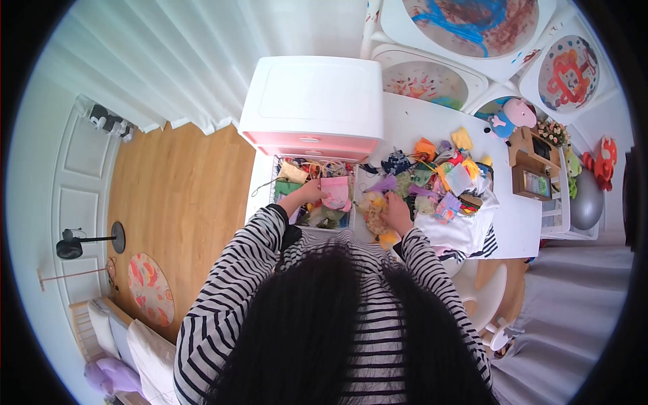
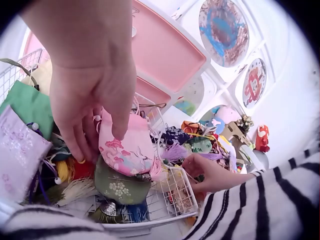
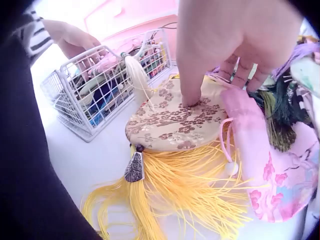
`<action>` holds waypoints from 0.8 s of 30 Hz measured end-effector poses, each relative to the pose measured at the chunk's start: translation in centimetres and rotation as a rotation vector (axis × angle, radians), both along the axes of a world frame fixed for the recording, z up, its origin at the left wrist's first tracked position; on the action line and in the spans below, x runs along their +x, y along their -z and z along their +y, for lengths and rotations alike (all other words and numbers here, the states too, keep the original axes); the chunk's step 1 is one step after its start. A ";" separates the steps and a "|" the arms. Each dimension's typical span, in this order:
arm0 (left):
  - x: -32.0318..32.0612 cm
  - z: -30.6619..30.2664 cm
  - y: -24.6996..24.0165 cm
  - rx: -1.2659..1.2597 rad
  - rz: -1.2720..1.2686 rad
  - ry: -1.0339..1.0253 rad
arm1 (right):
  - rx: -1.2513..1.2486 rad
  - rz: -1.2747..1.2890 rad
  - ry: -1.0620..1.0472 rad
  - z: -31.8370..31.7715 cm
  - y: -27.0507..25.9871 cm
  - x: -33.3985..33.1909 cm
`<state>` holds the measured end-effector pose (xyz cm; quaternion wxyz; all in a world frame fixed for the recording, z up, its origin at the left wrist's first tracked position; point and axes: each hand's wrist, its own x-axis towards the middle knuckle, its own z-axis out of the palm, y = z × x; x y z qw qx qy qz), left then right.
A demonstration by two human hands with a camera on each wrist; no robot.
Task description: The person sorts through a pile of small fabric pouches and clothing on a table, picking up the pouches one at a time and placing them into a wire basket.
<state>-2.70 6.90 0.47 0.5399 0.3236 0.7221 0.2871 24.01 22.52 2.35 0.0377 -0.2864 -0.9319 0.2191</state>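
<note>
My left hand is inside a white wire basket and pinches a pink floral pouch, thumb in front and the other fingers partly hidden. Below that pouch lies a dark green pouch with white blossoms. A green pouch and a lavender one lie to its left. On the table right of the basket, my right hand grips a beige pouch with brown flowers and a long yellow tassel. Beside it is another pink floral pouch.
A white drawer unit with pink fronts stands directly behind the basket. Colourful pouches and tasselled pieces heap up on the right, next to a white cloth. Farther right are a plush pig and a small wooden shelf.
</note>
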 end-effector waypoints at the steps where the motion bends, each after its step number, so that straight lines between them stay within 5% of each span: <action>1: 0.2 0.0 0.5 0.102 0.071 -0.011 | -0.033 -0.021 0.002 0.1 -0.2 0.2; 10: 1.6 -0.1 -1.1 -0.110 -0.039 -0.019 | -0.101 -0.058 0.093 -1.0 -0.2 1.8; 20: 1.4 -3.0 -0.9 0.028 -0.019 0.039 | -0.068 -0.124 0.131 -2.7 0.5 2.6; 24: 2.2 -3.1 -0.2 0.098 0.338 0.238 | -0.016 -0.089 0.147 -3.6 0.7 2.5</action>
